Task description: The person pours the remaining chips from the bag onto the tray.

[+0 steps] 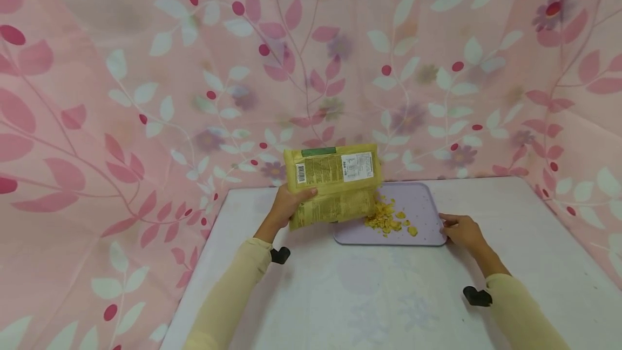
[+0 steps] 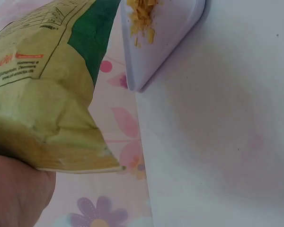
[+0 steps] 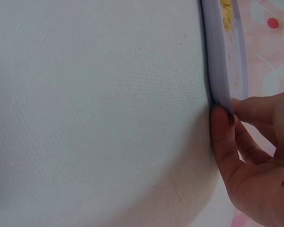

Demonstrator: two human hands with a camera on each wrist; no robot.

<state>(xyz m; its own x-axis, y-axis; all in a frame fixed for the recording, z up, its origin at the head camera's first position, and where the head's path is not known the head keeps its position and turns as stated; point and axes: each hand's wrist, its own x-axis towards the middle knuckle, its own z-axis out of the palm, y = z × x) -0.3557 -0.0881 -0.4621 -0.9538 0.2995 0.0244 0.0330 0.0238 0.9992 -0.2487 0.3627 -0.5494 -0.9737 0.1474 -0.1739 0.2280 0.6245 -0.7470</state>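
Observation:
A yellow-green chip bag (image 1: 335, 182) with printed labels is gripped by my left hand (image 1: 288, 207) at its left end. The bag is tilted, its right end over the lilac tray (image 1: 423, 204). Broken yellow chips (image 1: 386, 217) lie in a heap on the tray by that end. In the left wrist view the bag (image 2: 42, 90) fills the upper left, and only part of the left hand (image 2: 19, 194) shows. My right hand (image 1: 464, 230) holds the tray's right edge; the right wrist view shows the fingers (image 3: 222, 127) pinching the tray's rim (image 3: 217, 56).
The tray stands on a table with a white cloth (image 1: 389, 296). A pink floral curtain (image 1: 311, 69) hangs behind and on both sides. Black wrist camera mounts (image 1: 478, 296) sit at both wrists. Small crumbs are scattered on the tray.

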